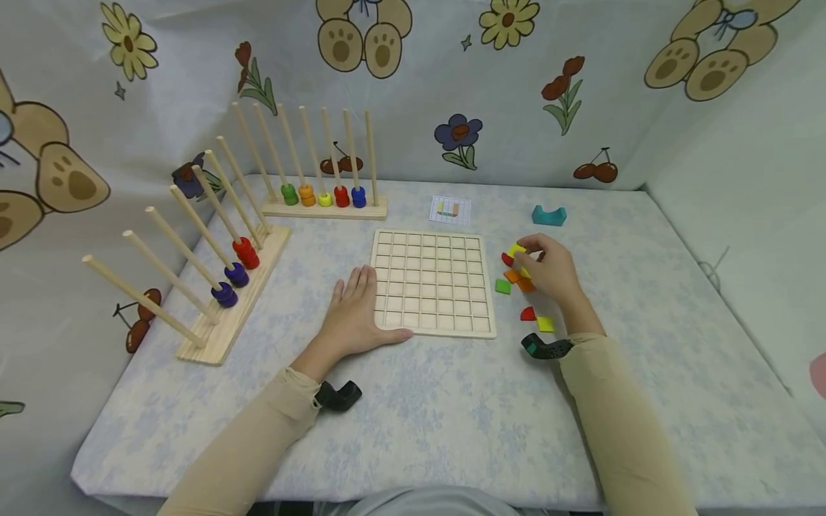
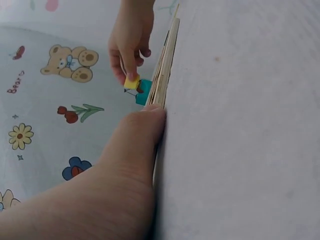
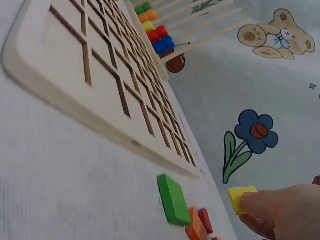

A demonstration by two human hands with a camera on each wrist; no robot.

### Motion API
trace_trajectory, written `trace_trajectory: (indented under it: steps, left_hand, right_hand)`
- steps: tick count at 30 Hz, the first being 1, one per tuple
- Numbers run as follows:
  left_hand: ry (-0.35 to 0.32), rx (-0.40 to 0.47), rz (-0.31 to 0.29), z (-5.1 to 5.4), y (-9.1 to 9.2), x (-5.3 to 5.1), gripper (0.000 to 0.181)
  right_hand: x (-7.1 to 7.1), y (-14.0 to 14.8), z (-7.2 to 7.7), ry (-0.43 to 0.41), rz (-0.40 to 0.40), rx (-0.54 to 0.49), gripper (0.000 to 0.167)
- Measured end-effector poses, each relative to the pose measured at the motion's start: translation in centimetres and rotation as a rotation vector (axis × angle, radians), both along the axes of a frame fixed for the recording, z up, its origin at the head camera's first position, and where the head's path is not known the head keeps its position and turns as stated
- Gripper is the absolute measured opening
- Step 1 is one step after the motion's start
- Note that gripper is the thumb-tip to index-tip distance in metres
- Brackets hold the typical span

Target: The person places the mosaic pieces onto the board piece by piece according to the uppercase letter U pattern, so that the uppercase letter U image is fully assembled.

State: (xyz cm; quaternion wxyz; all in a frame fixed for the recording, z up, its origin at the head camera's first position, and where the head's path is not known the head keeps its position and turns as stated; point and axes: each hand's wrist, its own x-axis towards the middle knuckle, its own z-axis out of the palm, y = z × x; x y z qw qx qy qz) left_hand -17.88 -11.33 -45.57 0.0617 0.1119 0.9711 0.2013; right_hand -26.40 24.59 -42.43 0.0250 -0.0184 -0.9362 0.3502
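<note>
My left hand (image 1: 351, 312) lies with straight fingers against the left edge of the wooden grid board (image 1: 434, 335), its thumb along the near edge; the left wrist view shows the thumb (image 2: 137, 130) touching the board's side. To the right of the board, my right hand (image 1: 551, 269) pinches a yellow square tile (image 3: 239, 201) between thumb and fingers, lifted off the table. Below and around that hand lie a green tile (image 1: 502, 287), orange tiles (image 1: 525, 285) and a red tile (image 1: 507, 259). Nearer to me are a red quarter-round tile (image 1: 528, 314) and another yellow tile (image 1: 545, 324).
A small pattern card (image 1: 450, 210) lies behind the board. At the back right stands a teal curved block (image 1: 549, 216). Two peg racks with coloured beads, one at the left (image 1: 235, 322) and one at the back (image 1: 323, 211), flank the board.
</note>
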Motion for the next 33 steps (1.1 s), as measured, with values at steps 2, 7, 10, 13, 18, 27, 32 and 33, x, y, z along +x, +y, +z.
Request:
trace_trajectory:
  steps: [2,7,10,13,18,27,32,33]
  left_hand:
    - [0.005,-0.002,0.000,0.0,0.1,0.0,0.143]
    - [0.008,-0.004,0.007,-0.1,0.1,-0.1,0.144]
    - [0.003,-0.001,0.008,-0.1,0.2,-0.1,0.144]
    - [-0.001,0.001,0.013,0.0,0.3,-0.1,0.144]
    - [0.000,-0.009,0.017,-0.1,0.3,-0.1,0.145]
    - [-0.001,-0.016,0.015,0.2,0.3,0.0,0.145]
    - [-0.006,-0.016,0.019,0.2,0.2,0.0,0.144]
    - [-0.007,-0.016,0.019,0.1,0.2,0.0,0.144]
  right_hand:
    - [-0.4,-0.9,0.1,0.006,0.025,-0.016,0.033]
    - [-1.5,-3.0,0.4,0.023,0.098,-0.046,0.031]
    - [-2.1,-4.3,0.5,0.003,0.132,-0.080,0.029]
    - [-2.6,-5.9,0.7,-0.028,0.178,-0.119,0.029]
    - [-3.4,-8.5,0.6,-0.058,0.267,-0.143,0.027]
    - [-4.0,-12.5,0.6,-0.088,0.347,-0.180,0.024]
    - [-3.9,-14.7,0.7,-0.092,0.388,-0.168,0.024]
    - [-4.0,-15.1,0.7,-0.097,0.391,-0.165,0.024]
